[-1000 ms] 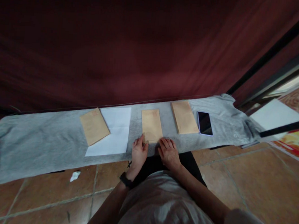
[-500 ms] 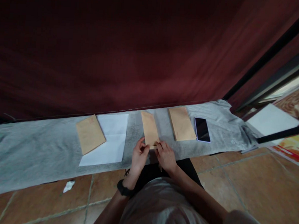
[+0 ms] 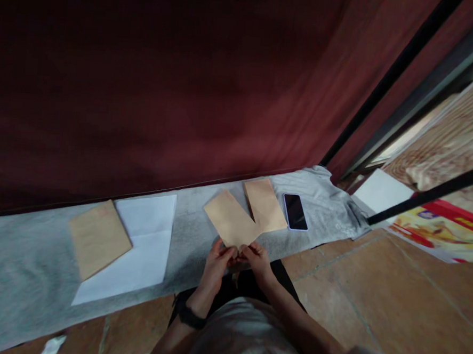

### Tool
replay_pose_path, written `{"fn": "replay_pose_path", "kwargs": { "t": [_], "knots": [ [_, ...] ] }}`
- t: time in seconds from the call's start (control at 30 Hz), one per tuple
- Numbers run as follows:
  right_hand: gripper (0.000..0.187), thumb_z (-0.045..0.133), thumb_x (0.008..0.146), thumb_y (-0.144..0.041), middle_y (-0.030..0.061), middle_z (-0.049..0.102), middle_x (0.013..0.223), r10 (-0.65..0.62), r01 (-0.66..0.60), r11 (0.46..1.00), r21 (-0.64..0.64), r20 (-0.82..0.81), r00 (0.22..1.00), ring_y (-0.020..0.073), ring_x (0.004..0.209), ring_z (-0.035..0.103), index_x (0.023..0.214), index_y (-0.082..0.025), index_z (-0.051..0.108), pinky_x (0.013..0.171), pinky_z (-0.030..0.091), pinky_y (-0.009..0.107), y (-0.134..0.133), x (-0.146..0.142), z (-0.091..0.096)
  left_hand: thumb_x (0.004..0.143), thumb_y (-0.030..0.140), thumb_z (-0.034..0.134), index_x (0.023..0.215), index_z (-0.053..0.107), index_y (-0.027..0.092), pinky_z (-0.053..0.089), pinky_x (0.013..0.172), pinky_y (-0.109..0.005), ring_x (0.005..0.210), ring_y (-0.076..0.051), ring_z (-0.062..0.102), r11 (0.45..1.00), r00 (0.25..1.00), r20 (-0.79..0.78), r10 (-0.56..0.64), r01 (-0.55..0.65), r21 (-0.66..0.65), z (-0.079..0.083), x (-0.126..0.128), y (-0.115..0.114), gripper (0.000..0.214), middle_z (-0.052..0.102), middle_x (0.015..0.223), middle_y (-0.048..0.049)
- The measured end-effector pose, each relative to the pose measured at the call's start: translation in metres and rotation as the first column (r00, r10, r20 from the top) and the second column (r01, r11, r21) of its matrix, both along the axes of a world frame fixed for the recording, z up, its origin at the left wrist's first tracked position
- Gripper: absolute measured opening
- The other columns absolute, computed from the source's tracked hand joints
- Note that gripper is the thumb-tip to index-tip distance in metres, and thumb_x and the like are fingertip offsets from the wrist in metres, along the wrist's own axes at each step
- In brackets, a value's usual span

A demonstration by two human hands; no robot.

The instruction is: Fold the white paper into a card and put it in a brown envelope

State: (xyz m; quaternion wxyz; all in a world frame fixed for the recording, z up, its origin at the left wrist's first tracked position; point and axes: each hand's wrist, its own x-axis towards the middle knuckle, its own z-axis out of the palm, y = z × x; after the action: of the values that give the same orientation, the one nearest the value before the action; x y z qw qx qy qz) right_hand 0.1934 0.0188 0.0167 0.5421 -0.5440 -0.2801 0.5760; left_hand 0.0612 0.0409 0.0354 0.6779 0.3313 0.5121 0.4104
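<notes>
A brown paper envelope is held tilted above the grey cloth, its near edge pinched by both hands. My left hand grips the left part of that edge, thumb and fingers together. Close beside it, my right hand pinches the same edge further right. The fingertips of the two hands nearly meet, and part of the edge is hidden under them. Just beyond, a stack of brown envelopes lies partly covered by the held one. Another brown envelope stack rests on white paper to the left.
A phone with a pale purple edge lies right of the envelopes. Grey cloth covers the narrow bench, with a dark red curtain behind. At right stand black poles, a white box and a colourful printed box.
The held envelope has turned, its far end swinging left, and now shows a wider face. Both hands still pinch its near edge. The view has shifted right.
</notes>
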Motion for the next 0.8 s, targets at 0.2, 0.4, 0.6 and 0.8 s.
{"fn": "replay_pose_path", "kwargs": {
  "t": [0.2, 0.4, 0.6, 0.8],
  "knots": [
    [0.054, 0.076, 0.063, -0.069, 0.0076, 0.076, 0.074, 0.146, -0.171, 0.962, -0.213, -0.125, 0.981, 0.018, 0.059, 0.069, 0.08, -0.017, 0.072, 0.058, 0.059, 0.03, -0.011, 0.004, 0.0, 0.076, 0.023, 0.065, 0.134, 0.057, 0.014, 0.043, 0.048, -0.022, 0.048, -0.012, 0.056, 0.992, 0.925, -0.375, -0.058, 0.096, 0.083, -0.004, -0.032, 0.015, 0.059, 0.071, 0.073, 0.001],
    [0.051, 0.073, 0.069, -0.068, 0.0063, 0.077, 0.075, 0.282, -0.276, 0.915, -0.294, -0.023, 0.959, 0.0186, 0.057, 0.068, 0.081, -0.019, 0.071, 0.055, 0.058, 0.03, -0.012, 0.008, -0.005, 0.083, 0.014, 0.054, 0.148, 0.045, 0.012, 0.046, 0.054, -0.023, 0.05, -0.013, 0.058, 0.981, 0.8, -0.593, -0.09, 0.174, 0.086, -0.004, -0.055, 0.019, 0.066, 0.07, 0.075, 0.001],
    [0.048, 0.047, 0.096, -0.058, 0.0121, 0.077, 0.106, 0.264, -0.313, 0.95, 0.008, 0.52, 0.812, 0.0267, 0.093, 0.074, 0.107, -0.019, 0.073, 0.081, 0.062, 0.041, -0.018, 0.006, 0.003, 0.08, 0.011, 0.061, 0.142, 0.056, 0.015, 0.051, 0.07, -0.028, 0.061, -0.018, 0.064, 0.965, 0.772, -0.631, 0.079, 0.099, 0.241, -0.006, -0.048, 0.011, 0.063, 0.072, 0.076, -0.0021],
    [0.049, 0.044, 0.104, -0.031, 0.0142, 0.047, 0.157, 0.034, -0.616, 0.784, 0.081, 0.984, 0.173, 0.0281, 0.148, 0.039, 0.152, -0.018, 0.048, 0.122, 0.03, 0.054, -0.021, -0.003, 0.002, 0.079, 0.014, 0.066, 0.144, 0.056, 0.019, 0.052, 0.082, -0.03, 0.076, -0.023, 0.07, 0.945, 0.737, -0.648, 0.192, 0.039, 0.324, -0.01, -0.041, 0.0, 0.066, 0.077, 0.087, -0.0061]
  ]
}}
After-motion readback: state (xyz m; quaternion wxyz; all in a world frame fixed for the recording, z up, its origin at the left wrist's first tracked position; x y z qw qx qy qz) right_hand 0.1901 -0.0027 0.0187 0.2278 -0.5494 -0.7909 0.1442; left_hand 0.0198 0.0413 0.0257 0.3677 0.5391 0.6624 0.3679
